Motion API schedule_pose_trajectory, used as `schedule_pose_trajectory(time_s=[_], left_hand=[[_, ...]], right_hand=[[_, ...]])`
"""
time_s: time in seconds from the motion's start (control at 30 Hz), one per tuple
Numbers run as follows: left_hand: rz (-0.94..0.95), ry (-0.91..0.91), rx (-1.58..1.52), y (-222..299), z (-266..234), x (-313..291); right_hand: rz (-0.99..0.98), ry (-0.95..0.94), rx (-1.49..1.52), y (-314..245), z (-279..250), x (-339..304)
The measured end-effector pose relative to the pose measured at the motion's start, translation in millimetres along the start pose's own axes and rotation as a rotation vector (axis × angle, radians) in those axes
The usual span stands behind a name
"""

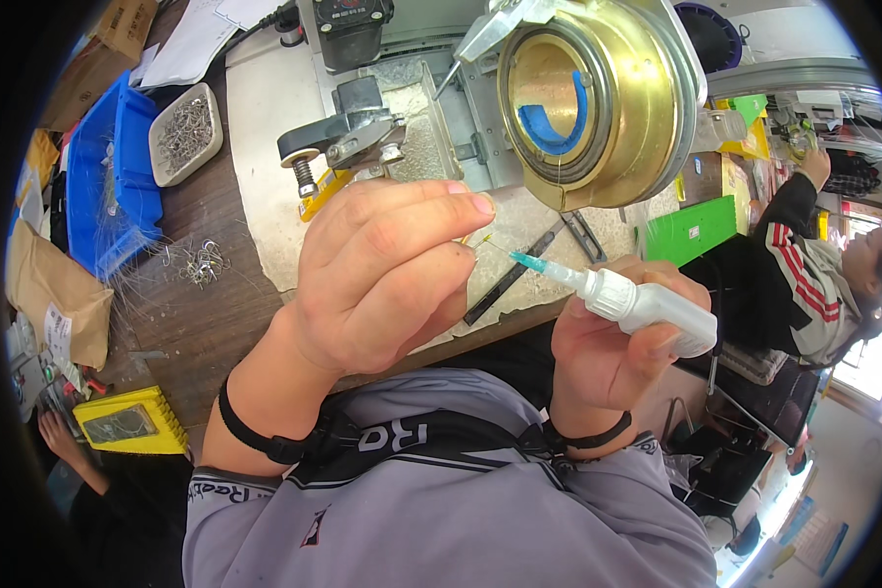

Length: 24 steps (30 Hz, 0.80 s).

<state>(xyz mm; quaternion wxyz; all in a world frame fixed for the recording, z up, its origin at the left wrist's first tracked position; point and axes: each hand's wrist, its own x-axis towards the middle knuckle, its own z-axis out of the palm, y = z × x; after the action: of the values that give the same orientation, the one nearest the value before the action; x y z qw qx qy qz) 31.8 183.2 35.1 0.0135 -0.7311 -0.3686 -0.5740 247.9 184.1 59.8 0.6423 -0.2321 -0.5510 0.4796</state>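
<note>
My left hand (387, 269) is closed in a pinch in front of the machine. From its fingertips sticks out a tiny thin piece with yellow on it (487, 238), too small to name. My right hand (608, 358) is wrapped round a small white squeeze bottle (652, 309), held tilted with its teal needle tip (527, 261) pointing left at the yellow piece. Tip and piece are very near each other; whether they touch I cannot tell. Beyond my hands stands a machine with a brass-coloured ring (627, 108) and a blue curved insert (557, 127).
At the left lie a blue bin (132, 196), a white dish of small metal hooks (186, 137) and a loose pile of hooks (206, 263). A black-handled cutter (510, 284) rests near the table edge. A co-worker (804, 265) sits at the right; another person's hand (59, 436) shows far left.
</note>
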Motion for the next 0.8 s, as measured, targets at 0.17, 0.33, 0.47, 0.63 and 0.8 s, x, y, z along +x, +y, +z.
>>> schedule_pose_trajectory(time_s=[0.17, 0.33, 0.47, 0.63, 0.8], left_hand=[[0.032, 0.058, 0.001, 0, 1, 0], [-0.031, -0.052, 0.008, 3, -5, 0], [-0.022, -0.048, 0.008, 3, -4, 0], [-0.019, -0.053, 0.013, 4, -5, 0], [-0.015, 0.035, -0.007, 2, -1, 2]], right_hand=[[0.019, 0.038, -0.003, -2, 2, -1], [0.014, 0.021, -0.001, -2, 0, 0], [0.008, 0.027, -0.025, -4, 1, 2], [-0.018, 0.036, -0.024, -5, -2, 1], [-0.135, 0.072, -0.216, -5, -11, 3]])
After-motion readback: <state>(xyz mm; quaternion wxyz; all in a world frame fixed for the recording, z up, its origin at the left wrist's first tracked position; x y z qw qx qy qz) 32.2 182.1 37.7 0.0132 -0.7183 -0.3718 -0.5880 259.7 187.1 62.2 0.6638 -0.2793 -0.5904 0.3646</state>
